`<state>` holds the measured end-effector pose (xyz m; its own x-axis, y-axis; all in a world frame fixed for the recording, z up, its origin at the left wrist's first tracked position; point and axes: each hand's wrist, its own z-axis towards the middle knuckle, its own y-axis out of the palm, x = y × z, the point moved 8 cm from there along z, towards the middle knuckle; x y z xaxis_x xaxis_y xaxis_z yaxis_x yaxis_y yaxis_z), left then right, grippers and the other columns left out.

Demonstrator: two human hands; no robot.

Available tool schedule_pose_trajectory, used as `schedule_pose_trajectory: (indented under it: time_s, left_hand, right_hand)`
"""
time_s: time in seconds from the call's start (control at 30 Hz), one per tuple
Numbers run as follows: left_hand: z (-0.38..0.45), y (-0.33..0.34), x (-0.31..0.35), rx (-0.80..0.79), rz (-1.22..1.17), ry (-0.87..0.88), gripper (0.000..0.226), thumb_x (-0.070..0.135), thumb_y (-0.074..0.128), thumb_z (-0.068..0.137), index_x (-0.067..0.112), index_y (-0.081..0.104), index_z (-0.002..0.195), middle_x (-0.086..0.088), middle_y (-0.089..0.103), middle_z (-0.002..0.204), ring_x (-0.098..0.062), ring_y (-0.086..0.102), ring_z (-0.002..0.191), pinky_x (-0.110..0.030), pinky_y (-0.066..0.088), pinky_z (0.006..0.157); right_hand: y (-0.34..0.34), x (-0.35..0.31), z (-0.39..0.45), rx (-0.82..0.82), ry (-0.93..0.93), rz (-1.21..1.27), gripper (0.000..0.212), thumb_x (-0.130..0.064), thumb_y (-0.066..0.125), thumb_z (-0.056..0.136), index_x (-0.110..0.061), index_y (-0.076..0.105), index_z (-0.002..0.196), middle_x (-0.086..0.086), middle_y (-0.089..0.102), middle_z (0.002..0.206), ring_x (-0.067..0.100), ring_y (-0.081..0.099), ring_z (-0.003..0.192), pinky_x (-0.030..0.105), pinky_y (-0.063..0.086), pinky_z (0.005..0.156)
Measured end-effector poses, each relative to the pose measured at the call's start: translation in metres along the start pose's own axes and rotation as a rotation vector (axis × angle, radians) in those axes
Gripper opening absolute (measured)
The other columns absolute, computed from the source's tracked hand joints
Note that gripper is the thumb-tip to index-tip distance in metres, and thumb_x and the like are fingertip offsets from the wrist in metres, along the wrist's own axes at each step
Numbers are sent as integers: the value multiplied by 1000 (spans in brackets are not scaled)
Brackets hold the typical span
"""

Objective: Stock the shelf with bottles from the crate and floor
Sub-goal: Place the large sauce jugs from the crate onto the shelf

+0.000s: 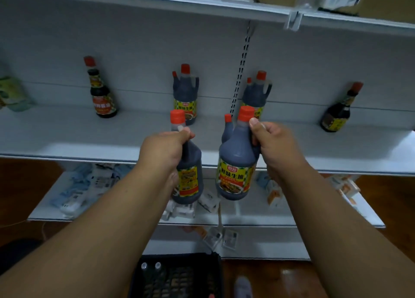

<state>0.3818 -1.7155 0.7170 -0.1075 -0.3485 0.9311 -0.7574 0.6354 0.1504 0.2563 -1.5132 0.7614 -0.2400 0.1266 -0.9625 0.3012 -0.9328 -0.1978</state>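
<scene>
A black plastic crate (179, 275) with a lattice floor sat lowest in view, two small pale caps, perhaps bottle tops, showing in its left corner. Above it, the left hand (165, 150) curled tight round the neck of a dark bottle (187, 174), just under its red cap, so the body hung below the fist. The right hand (272, 145) gripped the handle side of a second dark jug (235, 163), thumb pressed up near the red cap, its yellow-and-red label facing out. Both were smooth plastic, held upright before the front edge of the white shelf (67, 140). Farther back on that shelf stood two matching jugs (185, 93) and a slimmer glass-looking bottle (102, 91) to the left, another (340, 110) to the far right.
</scene>
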Motion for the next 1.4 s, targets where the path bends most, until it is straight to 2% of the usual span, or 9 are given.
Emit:
schedule_pose_trajectory:
  time_s: [0.17,0.33,0.47,0.67,0.83,1.0,1.13,1.23,1.4]
  left_hand:
    - [31,19,5,120,-38,18,31,39,80,65,17,77,87,-5,70,89,-23,62,85,-35,45,75]
    - [62,36,14,266,-50,63,60,48,75,49,13,75,97,-5,74,98,-22,68,95,-47,54,93]
    - [70,49,18,363,-3,125,26,39,80,72,16,71,77,-4,73,82,-23,69,87,-46,55,91]
    - [81,61,30,408,103,218,26,36,70,88,16,68,70,-6,70,76,-19,65,73,-28,48,66]
    - [92,71,21,363,212,235,12,38,70,87,28,73,82,3,73,89,-20,67,92,-41,53,92]
    - [95,65,22,306,252,248,8,38,74,83,31,74,79,6,74,88,-18,68,93,-42,54,92]
    - [89,51,14,187,263,289,17,23,73,86,22,73,103,6,72,98,-12,67,95,-34,54,91]
    - [89,28,6,194,335,342,27,15,74,84,13,68,111,-1,70,99,-17,67,96,-32,54,88]
    - [115,17,-7,219,652,321,88,18,87,67,11,42,141,-10,52,135,-27,54,119,-39,49,98]
  right_hand:
    - [19,6,63,-154,-41,43,43,-27,51,101,-13,41,62,4,37,59,13,33,56,29,29,55]
    - [28,23,117,-286,-47,-5,43,-27,54,100,-12,46,61,3,43,58,12,38,53,30,33,58]
    - [38,46,151,-328,-10,-44,45,-29,56,99,-15,47,57,4,45,57,20,42,60,36,32,64]
    - [43,59,177,-377,-36,-97,44,-34,52,100,-16,50,60,3,49,60,18,45,62,38,34,66]
    - [51,62,186,-432,-120,-166,45,-51,46,93,-24,46,57,-6,44,56,18,44,61,39,34,65]
    - [48,69,181,-329,-99,-249,32,-37,43,102,-12,47,82,2,48,74,16,47,70,33,35,66]
    - [45,71,160,-63,-81,-201,17,-30,54,97,-14,49,97,4,56,88,18,54,80,30,40,71]
    - [46,89,138,29,-73,-169,54,-46,70,80,-17,51,121,1,62,115,18,61,106,33,50,89]
    - [61,119,114,14,29,-292,105,-62,74,48,-13,43,135,11,59,129,29,60,115,42,53,94]
